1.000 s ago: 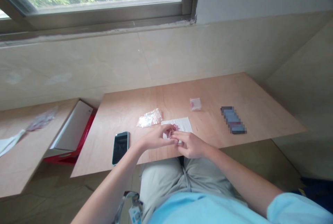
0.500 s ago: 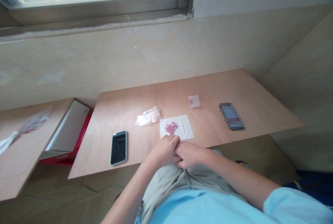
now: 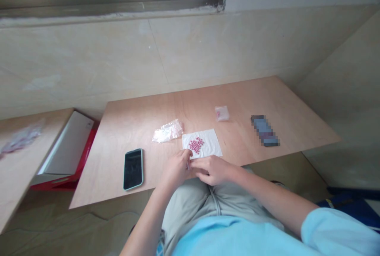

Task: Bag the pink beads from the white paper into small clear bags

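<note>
Just in front of the white sheet [image 3: 212,141], my left hand [image 3: 177,167] is closed on a small clear plastic bag [image 3: 188,164], of which only a thin pinkish edge shows. My right hand [image 3: 213,169] meets it from the right, its curled fingertips pressed at the same bag; the grip is mostly hidden by the fingers. A cluster of small pink beads [image 3: 196,145] lies on the sheet's left half, right beyond my fingers. Left of the sheet lies a loose pile of clear plastic bags [image 3: 168,131].
A small clear bag with some pink in it [image 3: 222,113] lies behind the sheet. A dark phone [image 3: 133,169] rests at the left and a blurred-out phone [image 3: 265,130] at the right. Across a gap stands another table [image 3: 18,172] with plastic bags [image 3: 22,139] on it.
My hands, clasped together before, have come slightly apart, and a sliver of the bag now shows between them. The view has tilted down a little. Beads and phones stay in place.
</note>
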Available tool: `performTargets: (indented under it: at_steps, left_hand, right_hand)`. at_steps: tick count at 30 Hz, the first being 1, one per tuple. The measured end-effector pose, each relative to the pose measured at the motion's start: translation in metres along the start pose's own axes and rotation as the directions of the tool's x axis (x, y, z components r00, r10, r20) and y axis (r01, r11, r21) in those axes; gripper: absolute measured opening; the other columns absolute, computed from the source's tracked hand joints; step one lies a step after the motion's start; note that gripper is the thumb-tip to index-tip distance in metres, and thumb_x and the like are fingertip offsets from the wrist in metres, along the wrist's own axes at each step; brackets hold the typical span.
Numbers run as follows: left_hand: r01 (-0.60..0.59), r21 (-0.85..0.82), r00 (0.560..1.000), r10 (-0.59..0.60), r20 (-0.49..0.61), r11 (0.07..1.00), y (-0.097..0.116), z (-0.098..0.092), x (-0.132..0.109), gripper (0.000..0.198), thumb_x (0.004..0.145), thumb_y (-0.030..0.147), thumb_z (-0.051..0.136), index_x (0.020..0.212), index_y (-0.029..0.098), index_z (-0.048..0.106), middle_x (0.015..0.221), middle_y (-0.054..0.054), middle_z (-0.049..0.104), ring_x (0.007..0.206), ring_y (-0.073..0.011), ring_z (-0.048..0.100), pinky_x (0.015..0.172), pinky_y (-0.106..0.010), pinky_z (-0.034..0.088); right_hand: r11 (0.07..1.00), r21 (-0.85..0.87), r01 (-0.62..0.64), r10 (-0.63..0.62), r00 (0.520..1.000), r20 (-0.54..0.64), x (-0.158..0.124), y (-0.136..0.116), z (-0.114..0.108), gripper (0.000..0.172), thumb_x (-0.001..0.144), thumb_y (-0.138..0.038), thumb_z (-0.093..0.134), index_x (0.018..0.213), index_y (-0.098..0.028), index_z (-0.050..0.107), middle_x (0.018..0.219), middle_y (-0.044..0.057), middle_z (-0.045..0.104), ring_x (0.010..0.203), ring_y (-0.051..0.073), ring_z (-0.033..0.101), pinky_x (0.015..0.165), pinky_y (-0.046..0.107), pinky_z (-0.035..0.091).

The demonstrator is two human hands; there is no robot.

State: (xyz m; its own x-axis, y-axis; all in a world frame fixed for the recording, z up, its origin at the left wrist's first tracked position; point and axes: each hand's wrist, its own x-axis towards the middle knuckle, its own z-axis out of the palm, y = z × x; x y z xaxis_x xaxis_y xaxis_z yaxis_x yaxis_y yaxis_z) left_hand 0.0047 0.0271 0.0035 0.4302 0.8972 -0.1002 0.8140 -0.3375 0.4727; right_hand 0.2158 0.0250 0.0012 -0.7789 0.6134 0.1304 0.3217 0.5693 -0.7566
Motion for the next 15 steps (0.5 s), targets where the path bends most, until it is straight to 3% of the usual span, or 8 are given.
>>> performTargets:
  at_steps: [6,9,15]
  left_hand:
    - [0.119,0.031,0.993,-0.119,-0.018,0.992,-0.011,0.001,0.007,0.023,0.086,0.017,0.056,0.108,0.02,0.052,0.095,-0.009,0.068,0.087,-0.0251,0.066,0.072,-0.032,0.045]
    - [0.162,0.035,0.987,-0.162,-0.006,0.986,-0.014,0.006,0.008,0.025,0.084,0.016,0.057,0.108,0.021,0.053,0.1,-0.01,0.07,0.089,-0.0257,0.067,0.072,-0.033,0.045]
    - [0.163,0.038,0.986,-0.161,-0.04,0.986,-0.011,0.018,0.006,0.026,0.086,0.02,0.055,0.111,0.021,0.053,0.102,-0.011,0.07,0.093,-0.0268,0.067,0.075,-0.033,0.046]
  right_hand:
    - [0.982,-0.104,-0.159,0.126,0.955,-0.268,0.004,0.035,0.006,0.029,0.093,-0.013,0.052,0.117,-0.022,0.068,0.113,0.006,0.071,0.102,0.019,0.067,0.09,0.029,0.051]
    - [0.943,-0.205,-0.26,0.201,0.941,-0.273,0.004,0.048,0.009,0.024,0.095,-0.017,0.055,0.112,-0.024,0.07,0.109,0.005,0.07,0.093,0.018,0.067,0.082,0.028,0.05]
    - [0.905,-0.294,-0.308,0.235,0.937,-0.258,0.004,0.05,0.014,0.013,0.095,-0.02,0.059,0.102,-0.022,0.069,0.105,0.005,0.067,0.084,0.016,0.064,0.073,0.025,0.046]
